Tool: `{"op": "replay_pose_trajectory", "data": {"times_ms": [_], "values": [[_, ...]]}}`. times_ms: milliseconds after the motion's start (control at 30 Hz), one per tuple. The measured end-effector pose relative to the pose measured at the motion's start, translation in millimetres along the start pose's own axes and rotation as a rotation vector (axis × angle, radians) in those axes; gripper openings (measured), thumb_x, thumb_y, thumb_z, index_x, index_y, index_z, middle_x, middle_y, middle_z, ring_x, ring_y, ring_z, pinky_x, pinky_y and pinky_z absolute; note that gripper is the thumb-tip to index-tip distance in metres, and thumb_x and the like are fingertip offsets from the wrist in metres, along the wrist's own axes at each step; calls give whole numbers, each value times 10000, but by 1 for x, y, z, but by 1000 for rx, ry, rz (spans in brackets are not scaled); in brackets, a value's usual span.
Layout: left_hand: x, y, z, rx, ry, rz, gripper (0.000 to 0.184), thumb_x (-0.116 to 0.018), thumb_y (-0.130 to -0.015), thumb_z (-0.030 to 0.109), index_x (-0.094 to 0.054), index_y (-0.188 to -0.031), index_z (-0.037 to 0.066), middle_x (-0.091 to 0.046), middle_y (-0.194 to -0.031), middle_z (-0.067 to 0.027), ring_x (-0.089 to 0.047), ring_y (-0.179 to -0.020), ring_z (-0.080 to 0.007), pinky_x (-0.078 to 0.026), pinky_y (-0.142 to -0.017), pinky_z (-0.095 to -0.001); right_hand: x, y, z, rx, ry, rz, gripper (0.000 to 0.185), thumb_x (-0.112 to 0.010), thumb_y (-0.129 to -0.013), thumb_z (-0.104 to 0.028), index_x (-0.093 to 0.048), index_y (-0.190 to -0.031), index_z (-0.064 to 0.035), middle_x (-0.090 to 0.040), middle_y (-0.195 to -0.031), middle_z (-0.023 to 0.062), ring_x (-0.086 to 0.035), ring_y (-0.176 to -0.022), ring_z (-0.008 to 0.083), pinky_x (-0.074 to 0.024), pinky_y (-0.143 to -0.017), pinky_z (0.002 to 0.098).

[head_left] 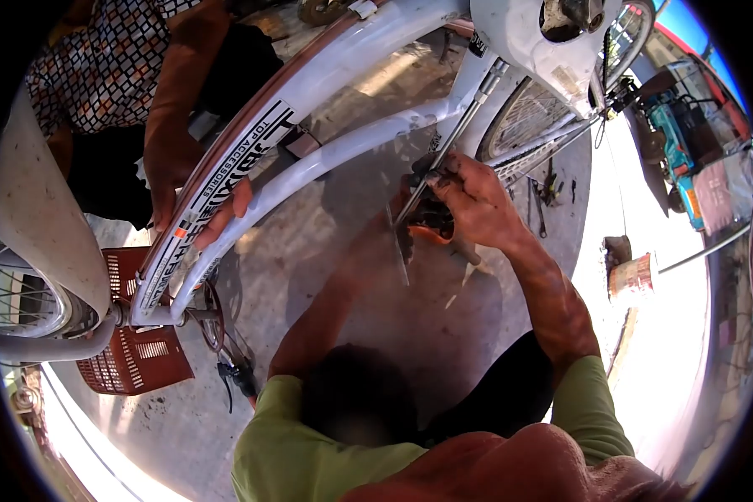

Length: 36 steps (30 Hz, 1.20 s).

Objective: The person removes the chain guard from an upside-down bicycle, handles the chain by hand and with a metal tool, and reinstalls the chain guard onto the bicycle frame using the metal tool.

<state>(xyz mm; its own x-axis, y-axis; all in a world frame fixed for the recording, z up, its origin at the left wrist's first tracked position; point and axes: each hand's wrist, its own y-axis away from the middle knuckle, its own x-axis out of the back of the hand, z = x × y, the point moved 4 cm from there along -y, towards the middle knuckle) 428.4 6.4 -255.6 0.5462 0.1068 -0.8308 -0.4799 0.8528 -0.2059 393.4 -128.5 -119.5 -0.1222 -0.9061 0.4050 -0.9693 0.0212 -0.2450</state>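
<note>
A white bicycle frame with black lettering crosses the view, the bicycle tilted on its side or inverted; I cannot tell which. My right hand is closed around a dark part at the lower end of a slim metal rod, which runs up to the white frame. Beside it, my left hand is mostly hidden behind dark parts and blurred; what it grips cannot be made out. An orange and black object lies between the two hands. A thin blurred metal strip stands just left of them.
Another person's hand touches the frame at the left. A brown basket sits at the lower left. Tools lie on the ground at the right, near a spoked wheel. A teal machine stands farther right.
</note>
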Motion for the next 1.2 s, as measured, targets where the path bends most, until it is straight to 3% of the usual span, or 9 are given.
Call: {"op": "replay_pose_trajectory", "data": {"times_ms": [167,267,400,500,600,733,833,933,1200], "values": [[-4,-5,8,-107,-680,491,420,-512,-1018,376,-603,-1268,51,-678,-818,-10,-549,-641,-64,-436,-564,-236,3,-4,15,31,31,70,188,-514,-927,-84,-599,-1044,37,-666,-846,140,-629,-761,217,-501,-697,341],[-11,-2,13,-29,-562,516,345,-582,-983,349,-688,-1121,52,-661,-774,9,-548,-630,-79,-423,-567,-258,3,-5,11,6,29,61,189,-505,-925,-78,-603,-1033,42,-661,-836,145,-626,-763,219,-496,-700,342],[13,0,8,-5,-570,304,310,-629,-950,323,-702,-999,26,-648,-770,-11,-573,-667,-101,-442,-588,-279,0,0,-8,-117,-94,21,195,-495,-932,-77,-599,-1034,52,-657,-824,138,-617,-764,191,-491,-703,321],[70,0,-17,-214,-888,353,178,-646,-906,126,-637,-1045,15,-653,-857,-40,-615,-805,-122,-485,-685,-280,5,-2,-1,-57,71,36,186,-497,-971,-31,-628,-1088,31,-677,-967,64,-596,-880,118,-493,-808,266],[59,6,-12,-305,-1255,505,203,-623,-927,175,-643,-1045,11,-632,-992,-86,-628,-884,-135,-508,-743,-307,-4,-4,-8,24,-71,97,191,-515,-929,-66,-594,-1063,44,-657,-825,120,-627,-734,144,-502,-678,291],[65,8,-20,-425,-959,616,203,-647,-926,82,-584,-1091,-18,-627,-914,-49,-607,-810,-109,-503,-706,-259,-4,-7,-10,37,-48,106,155,-535,-908,-57,-607,-1008,37,-631,-774,116,-603,-688,158,-481,-644,307],[73,10,-23,-255,-909,511,253,-642,-933,97,-563,-1145,-16,-620,-975,-64,-602,-843,-110,-499,-701,-265,1,-8,-6,51,59,88,138,-539,-903,-61,-608,-979,30,-621,-744,108,-590,-667,163,-468,-623,314],[52,13,-21,-177,-469,324,271,-624,-943,108,-560,-1173,-20,-621,-967,-65,-598,-818,-113,-494,-681,-269,4,-6,-2,55,96,82,139,-547,-910,-83,-607,-977,24,-617,-724,103,-584,-647,176,-462,-607,325],[26,14,-13,-296,-1008,558,210,-583,-957,97,-609,-1134,-11,-640,-923,-45,-578,-800,-109,-479,-716,-266,2,-3,-10,18,153,126,189,-554,-936,-135,-608,-1036,16,-610,-698,133,-594,-625,231,-471,-608,380]]}}
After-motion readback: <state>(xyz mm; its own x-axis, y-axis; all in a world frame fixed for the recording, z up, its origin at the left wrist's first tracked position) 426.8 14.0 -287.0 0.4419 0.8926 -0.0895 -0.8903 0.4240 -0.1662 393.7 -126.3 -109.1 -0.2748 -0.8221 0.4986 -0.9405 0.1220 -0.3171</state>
